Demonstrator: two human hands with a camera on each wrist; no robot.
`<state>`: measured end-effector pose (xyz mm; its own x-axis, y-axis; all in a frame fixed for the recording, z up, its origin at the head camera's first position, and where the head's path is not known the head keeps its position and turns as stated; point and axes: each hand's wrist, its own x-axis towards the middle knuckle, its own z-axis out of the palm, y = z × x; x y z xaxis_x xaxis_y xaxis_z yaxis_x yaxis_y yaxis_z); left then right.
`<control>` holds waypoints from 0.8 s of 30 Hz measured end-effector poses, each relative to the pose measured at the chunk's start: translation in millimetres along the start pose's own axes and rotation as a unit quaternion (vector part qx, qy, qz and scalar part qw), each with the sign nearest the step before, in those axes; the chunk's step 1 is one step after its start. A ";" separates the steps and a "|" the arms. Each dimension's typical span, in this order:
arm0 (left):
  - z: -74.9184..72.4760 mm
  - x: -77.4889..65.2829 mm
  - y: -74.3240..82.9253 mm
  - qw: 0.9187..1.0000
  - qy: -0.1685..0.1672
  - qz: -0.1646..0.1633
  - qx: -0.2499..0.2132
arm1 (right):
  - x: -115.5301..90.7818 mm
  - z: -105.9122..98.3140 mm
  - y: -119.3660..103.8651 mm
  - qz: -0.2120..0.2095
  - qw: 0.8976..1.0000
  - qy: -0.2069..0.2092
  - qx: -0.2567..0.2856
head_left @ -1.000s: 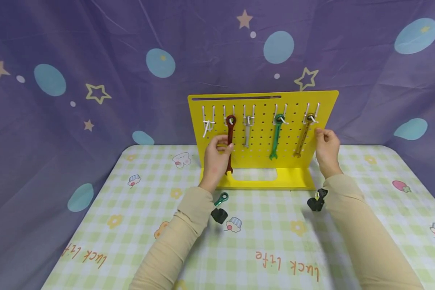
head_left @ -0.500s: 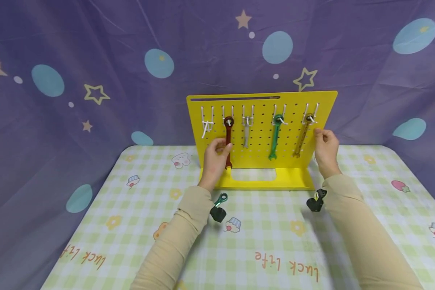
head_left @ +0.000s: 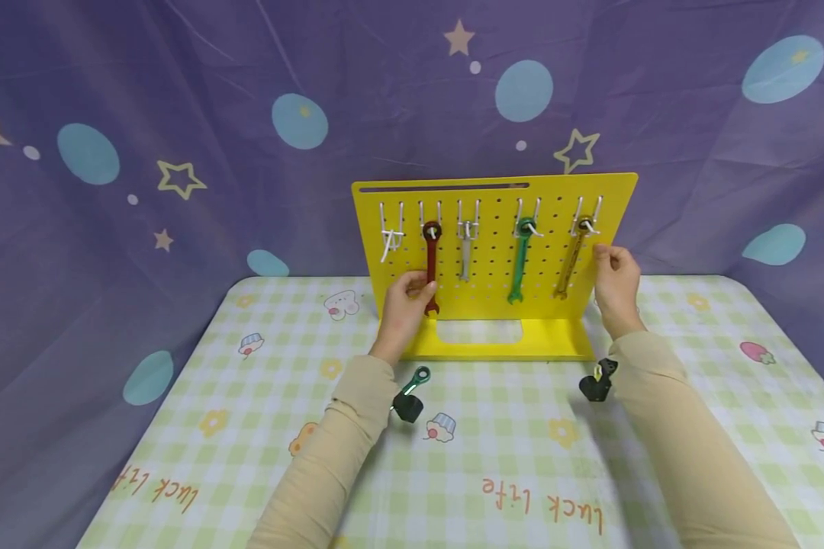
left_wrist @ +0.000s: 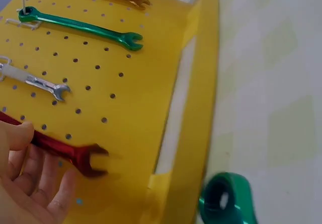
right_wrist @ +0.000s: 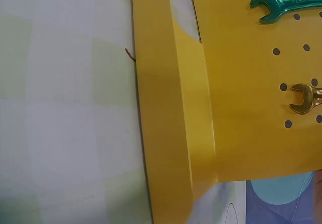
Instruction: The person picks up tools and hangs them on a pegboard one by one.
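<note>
My left hand (head_left: 401, 309) pinches the shaft of a red combination wrench (head_left: 431, 263) between thumb and fingers. The wrench hangs straight down, its ring end over a white hook on the yellow pegboard (head_left: 484, 303). In the left wrist view, the open jaw of the red wrench (left_wrist: 80, 158) lies close over the board. My right hand (head_left: 618, 290) grips the board's right edge between thumb and fingers. A silver wrench (head_left: 466, 258), a green wrench (head_left: 519, 267) and a gold wrench (head_left: 572, 265) hang from other hooks.
The leftmost white hook (head_left: 392, 238) bears no wrench. Another green wrench (head_left: 421, 376) lies on the checked tablecloth (head_left: 508, 442) before the board, partly hidden by my left wrist's black camera (head_left: 408, 407). A purple patterned curtain (head_left: 398, 130) stands behind the table.
The red wrench has gone from slightly tilted and lower to hanging straighter and closer to the board. My left hand has slid down its shaft. The right hand keeps its hold on the edge.
</note>
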<state>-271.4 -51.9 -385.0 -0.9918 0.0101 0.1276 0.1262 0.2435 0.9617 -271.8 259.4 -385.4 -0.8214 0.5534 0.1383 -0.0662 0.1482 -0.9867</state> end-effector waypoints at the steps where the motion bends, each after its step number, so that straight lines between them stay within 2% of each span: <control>1: -0.9 -0.3 -2.0 1.000 -0.003 0.001 0.000 | -0.3 0.1 -0.1 0.002 1.000 -0.001 -0.001; 10: -12.0 -7.2 -17.1 1.000 -0.029 -0.003 0.012 | -0.1 1.1 0.4 -0.006 1.000 -0.001 0.002; 20: -23.2 -25.4 -17.1 0.999 -0.032 0.010 0.029 | 0.3 -0.4 1.8 -0.011 1.000 0.000 -0.003; 24: -28.4 -34.4 -15.8 0.998 -0.038 -0.010 0.043 | 0.0 -0.2 1.9 -0.009 1.000 0.005 -0.003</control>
<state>-238.8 -83.7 -397.7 -0.9933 0.0766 0.0864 0.1069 0.3261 0.9393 -271.8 259.8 -387.3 -0.8147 0.5581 0.1573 -0.0782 0.1630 -0.9835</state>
